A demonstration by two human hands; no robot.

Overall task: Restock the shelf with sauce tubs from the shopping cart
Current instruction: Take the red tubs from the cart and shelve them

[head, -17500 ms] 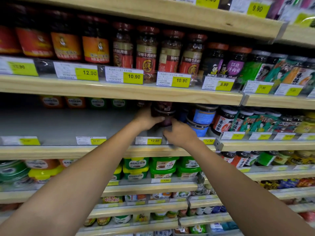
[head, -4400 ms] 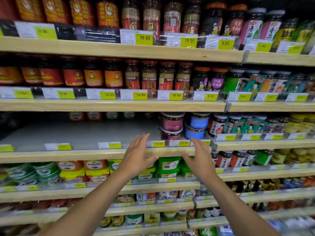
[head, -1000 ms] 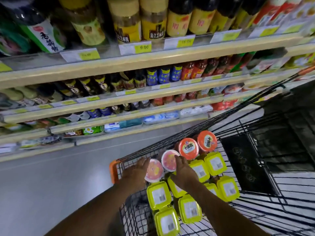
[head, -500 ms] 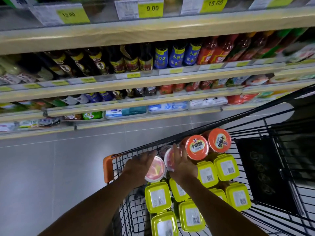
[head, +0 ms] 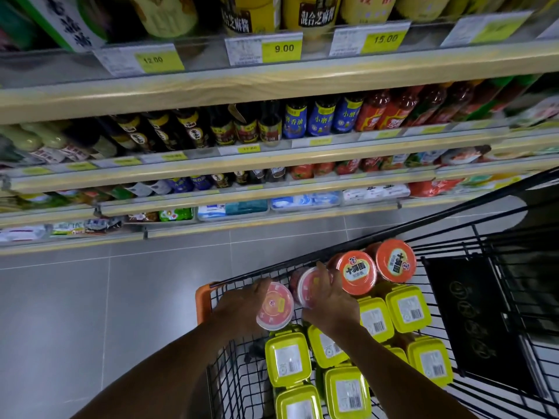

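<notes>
Now the left hand (head: 242, 306) grips a pink-lidded tub (head: 275, 306) in the cart (head: 202, 300), and the right hand (head: 331, 308) curls round a second tub (head: 310, 287) alongside.

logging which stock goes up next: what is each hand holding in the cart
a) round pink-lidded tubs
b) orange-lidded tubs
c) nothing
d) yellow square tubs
a: the left hand grips one round pink-lidded tub and the right hand grips a second pink-lidded tub, both over the shopping cart.
</notes>
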